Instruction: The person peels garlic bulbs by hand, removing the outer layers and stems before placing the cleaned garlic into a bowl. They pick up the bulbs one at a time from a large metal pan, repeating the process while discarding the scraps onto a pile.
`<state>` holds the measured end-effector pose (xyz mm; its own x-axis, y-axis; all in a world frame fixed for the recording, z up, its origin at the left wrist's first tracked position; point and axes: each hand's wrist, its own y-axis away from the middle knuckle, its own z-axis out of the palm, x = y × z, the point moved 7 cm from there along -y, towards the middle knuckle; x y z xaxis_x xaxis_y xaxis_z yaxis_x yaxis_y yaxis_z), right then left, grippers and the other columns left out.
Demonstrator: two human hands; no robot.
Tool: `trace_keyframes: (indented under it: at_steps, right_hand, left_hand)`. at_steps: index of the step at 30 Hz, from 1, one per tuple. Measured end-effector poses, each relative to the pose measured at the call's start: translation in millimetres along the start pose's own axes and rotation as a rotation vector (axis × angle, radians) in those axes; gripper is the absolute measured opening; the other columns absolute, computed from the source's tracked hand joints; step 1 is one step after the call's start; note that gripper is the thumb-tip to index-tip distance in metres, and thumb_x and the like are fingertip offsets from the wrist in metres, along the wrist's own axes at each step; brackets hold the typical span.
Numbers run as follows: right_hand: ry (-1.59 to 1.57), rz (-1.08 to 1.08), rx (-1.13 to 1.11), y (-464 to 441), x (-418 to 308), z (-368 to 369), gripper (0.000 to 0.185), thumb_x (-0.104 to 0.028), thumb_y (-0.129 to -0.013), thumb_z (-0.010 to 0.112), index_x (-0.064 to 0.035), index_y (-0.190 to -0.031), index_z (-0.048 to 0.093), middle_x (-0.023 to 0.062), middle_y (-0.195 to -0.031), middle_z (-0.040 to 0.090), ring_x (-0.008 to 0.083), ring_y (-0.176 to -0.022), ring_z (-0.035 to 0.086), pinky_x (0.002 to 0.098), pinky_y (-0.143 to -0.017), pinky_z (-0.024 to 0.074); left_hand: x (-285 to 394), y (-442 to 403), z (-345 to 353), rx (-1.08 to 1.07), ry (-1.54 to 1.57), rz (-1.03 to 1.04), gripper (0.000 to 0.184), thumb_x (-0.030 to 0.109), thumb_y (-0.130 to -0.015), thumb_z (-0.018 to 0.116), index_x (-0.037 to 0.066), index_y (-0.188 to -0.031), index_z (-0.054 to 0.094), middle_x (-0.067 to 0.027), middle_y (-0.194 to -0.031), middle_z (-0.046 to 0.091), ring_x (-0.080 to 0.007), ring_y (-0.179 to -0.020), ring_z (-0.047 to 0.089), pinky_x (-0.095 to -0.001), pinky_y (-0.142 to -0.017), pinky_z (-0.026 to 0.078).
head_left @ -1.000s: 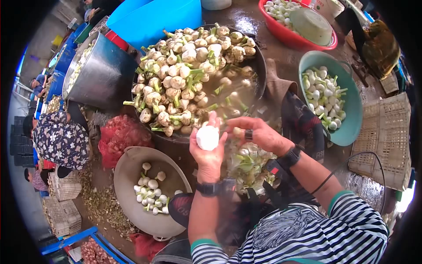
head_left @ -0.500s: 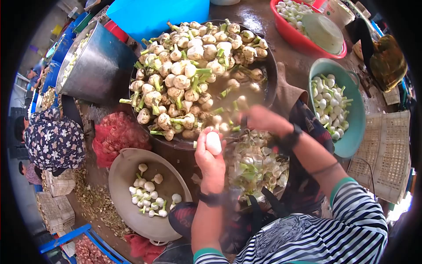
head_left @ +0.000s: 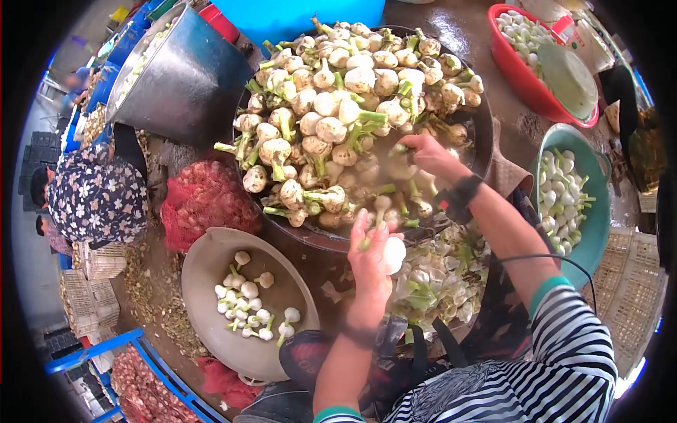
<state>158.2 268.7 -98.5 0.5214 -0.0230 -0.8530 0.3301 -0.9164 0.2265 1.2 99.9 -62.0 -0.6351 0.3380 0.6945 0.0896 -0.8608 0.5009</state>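
My left hand (head_left: 370, 264) is wrapped round a peeled white garlic bulb (head_left: 393, 255), its green stem poking out by the fingers, at the near rim of a wide dark pan (head_left: 310, 236). Unpeeled, soil-stained garlic bulbs (head_left: 331, 130) with green stems are heaped in the pan, which holds murky water (head_left: 465, 151) at its right side. Over that water, my right hand (head_left: 434, 156) has its fingers closed on the green stem of a garlic bulb (head_left: 402, 150); the bulb below is blurred. Stripped skins (head_left: 437, 282) lie in a pile below the pan.
A grey basin (head_left: 201, 303) at lower left holds several peeled bulbs. At right are a green basin (head_left: 592, 211) and a red basin (head_left: 515, 88), both with peeled garlic. A metal pot (head_left: 190, 77), a red net sack (head_left: 204, 204) and a person (head_left: 99, 190) are at left.
My right hand has moved up and further over the pan, and its fingers are now at a garlic stem. The left hand has turned with the peeled bulb, and the view has shifted.
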Motion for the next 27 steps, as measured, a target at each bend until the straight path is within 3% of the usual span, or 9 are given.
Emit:
trace_keyframes:
  at_steps: [2,5,9,12,15,16,19,23,27]
  right_hand:
    - [-0.511,-0.052,-0.009,37,-38,-7,0.022,-0.011,-0.083,0.058,-0.0011,-0.102,0.063,0.0054,-0.091,0.066,0.0127,-0.088,0.059,0.0256,-0.079,0.0473]
    - [-0.466,-0.301,-0.04,83,-79,6,0.036,-0.024,-0.091,0.054,0.0041,-0.114,0.056,0.0096,-0.1,0.065,0.0135,-0.097,0.058,0.0285,-0.086,0.0462]
    - [-0.878,-0.033,0.005,122,-83,30,0.05,-0.035,-0.091,0.055,0.0013,-0.125,0.049,0.0133,-0.115,0.06,0.0183,-0.103,0.058,0.0316,-0.089,0.0464]
    - [-0.984,0.088,0.155,142,-92,36,0.055,-0.042,-0.089,0.058,0.0022,-0.122,0.051,0.0088,-0.106,0.062,0.0145,-0.093,0.058,0.0259,-0.078,0.0471]
    - [-0.739,-0.3,0.19,151,-98,37,0.04,-0.034,-0.091,0.057,0.0019,-0.108,0.057,0.0007,-0.084,0.06,0.0083,-0.074,0.051,0.0241,-0.067,0.0434]
    - [-0.691,-0.216,0.256,155,-92,37,0.036,-0.03,-0.091,0.057,0.0023,-0.107,0.057,0.0008,-0.084,0.059,0.008,-0.075,0.05,0.0242,-0.067,0.0434]
    - [-0.623,-0.033,0.383,166,-110,31,0.02,-0.014,-0.091,0.055,0.0036,-0.101,0.059,0.0014,-0.083,0.059,0.0084,-0.078,0.05,0.0254,-0.069,0.0437]
    - [-0.413,-0.178,0.372,187,-127,19,0.016,-0.008,-0.088,0.056,0.0017,-0.099,0.062,0.0012,-0.084,0.06,0.0088,-0.08,0.05,0.0252,-0.072,0.0429]
    - [-0.425,-0.228,0.459,194,-128,10,0.014,-0.003,-0.084,0.052,0.0007,-0.089,0.064,0.0004,-0.077,0.059,0.0086,-0.07,0.051,0.0237,-0.063,0.0416]
  left_hand:
    - [-1,1,8,-0.042,-0.076,0.013,0.064,0.02,-0.089,0.06,0.003,-0.14,0.025,-0.0154,-0.109,0.057,-0.0235,-0.079,0.064,-0.0303,-0.066,0.054]
    - [-2,4,19,-0.197,0.014,-0.023,0.053,0.021,-0.086,0.063,0.006,-0.131,0.038,-0.0124,-0.11,0.056,-0.0226,-0.08,0.064,-0.0288,-0.063,0.054]
    - [5,14,16,-0.244,-0.056,0.071,0.054,0.009,-0.079,0.07,0.005,-0.125,0.042,-0.0112,-0.113,0.053,-0.0223,-0.085,0.063,-0.0305,-0.071,0.053]
    - [39,38,27,-0.175,-0.571,0.725,0.059,0.008,-0.074,0.074,0.002,-0.123,0.043,-0.0113,-0.111,0.053,-0.0248,-0.093,0.059,-0.0337,-0.08,0.05]
    - [46,55,33,-0.128,-0.842,0.93,0.065,0.01,-0.069,0.079,0.0,-0.122,0.043,-0.014,-0.114,0.053,-0.0224,-0.101,0.055,-0.034,-0.086,0.047]
    - [49,60,36,-0.108,-0.923,1.008,0.066,0.011,-0.068,0.079,-0.001,-0.122,0.043,-0.0146,-0.115,0.052,-0.0215,-0.101,0.055,-0.0336,-0.085,0.047]
    - [52,66,36,-0.191,-0.777,0.912,0.066,0.011,-0.068,0.079,-0.001,-0.122,0.043,-0.0136,-0.111,0.056,-0.0195,-0.098,0.057,-0.0327,-0.085,0.047]
    - [55,63,33,-0.338,-0.619,0.697,0.056,0.006,-0.075,0.073,0.002,-0.123,0.045,-0.0069,-0.103,0.059,-0.0149,-0.092,0.058,-0.0279,-0.079,0.05]
    - [30,51,23,-0.382,-0.227,0.187,0.048,0.02,-0.078,0.071,0.003,-0.117,0.05,-0.0108,-0.097,0.06,-0.0187,-0.077,0.062,-0.0295,-0.069,0.053]
